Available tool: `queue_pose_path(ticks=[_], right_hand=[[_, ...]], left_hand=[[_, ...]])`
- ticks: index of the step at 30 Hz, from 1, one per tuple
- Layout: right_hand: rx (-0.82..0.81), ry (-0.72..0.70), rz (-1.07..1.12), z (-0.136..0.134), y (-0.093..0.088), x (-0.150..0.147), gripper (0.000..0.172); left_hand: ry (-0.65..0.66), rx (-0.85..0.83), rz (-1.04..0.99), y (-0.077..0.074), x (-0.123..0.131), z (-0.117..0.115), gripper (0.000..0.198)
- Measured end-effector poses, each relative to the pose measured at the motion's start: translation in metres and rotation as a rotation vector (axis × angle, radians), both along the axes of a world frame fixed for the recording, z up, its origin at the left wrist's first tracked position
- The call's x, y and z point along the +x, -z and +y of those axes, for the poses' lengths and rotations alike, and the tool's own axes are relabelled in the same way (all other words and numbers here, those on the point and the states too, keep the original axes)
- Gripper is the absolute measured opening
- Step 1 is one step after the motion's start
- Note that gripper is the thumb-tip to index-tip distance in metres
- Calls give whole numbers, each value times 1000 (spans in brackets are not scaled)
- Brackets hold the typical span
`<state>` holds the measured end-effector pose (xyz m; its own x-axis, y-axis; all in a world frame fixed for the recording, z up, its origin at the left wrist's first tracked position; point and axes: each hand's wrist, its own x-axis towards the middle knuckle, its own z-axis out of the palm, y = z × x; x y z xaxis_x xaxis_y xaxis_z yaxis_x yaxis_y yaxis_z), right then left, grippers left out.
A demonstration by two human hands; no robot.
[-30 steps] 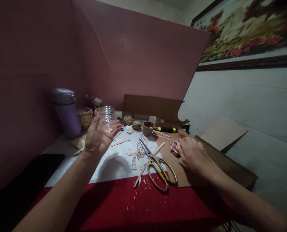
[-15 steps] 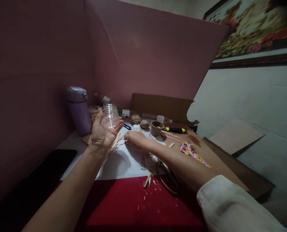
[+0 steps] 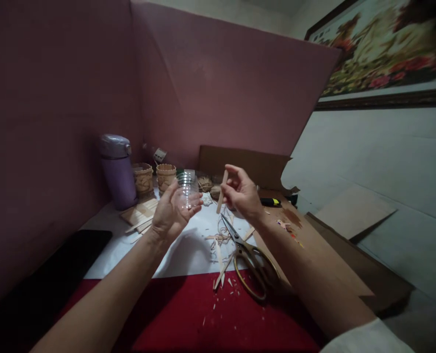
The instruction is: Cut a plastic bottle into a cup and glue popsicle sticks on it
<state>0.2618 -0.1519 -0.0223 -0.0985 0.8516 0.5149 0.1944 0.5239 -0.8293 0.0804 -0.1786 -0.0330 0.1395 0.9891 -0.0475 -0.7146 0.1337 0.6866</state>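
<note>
My left hand is wrapped round a clear plastic jar with ridges at its upper end, held over the white paper. In my right hand, a flat wooden craft stick is pinched upright between thumb and fingers, a little to the right of the jar and apart from it. Below that hand lies a pair of scissors, blades nearly closed, tips toward the stick. Cut stick pieces and bits of string are scattered beside the scissors. More craft sticks lie at the left.
A purple tumbler stands at the left, beside two carved-looking wooden cups. Balls of twine sit at the back before a cardboard strip. A cutter lies right. A black flat object is at lower left.
My right hand has risen from the paper with a craft stick in it and moved right. The left hand has shifted right and slightly down with the jar.
</note>
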Motion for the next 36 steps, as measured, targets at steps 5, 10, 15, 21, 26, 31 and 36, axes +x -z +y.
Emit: queue_pose_path(ticks=[5, 10, 15, 21, 26, 31, 36], right_hand=[[-90, -188, 342, -18, -12, 8, 61], [-137, -216, 384, -15, -8, 9, 54], [-165, -228, 426, -6, -4, 9, 53], [-244, -214, 450, -2, 3, 4, 51], [-283, -135, 496, -1, 5, 1, 49], [-292, -135, 515, 0, 6, 0, 47], [-282, -114, 508, -1, 9, -1, 45]], left_hand=[[179, 35, 13, 17, 25, -9, 38], [252, 47, 48, 25, 30, -12, 31], [201, 0, 89, 24, 30, -11, 30], [241, -3, 79, 20, 34, -12, 41], [240, -22, 100, 22, 34, -12, 38], [230, -21, 134, 27, 35, -10, 31], [215, -4, 161, 32, 36, -8, 29]])
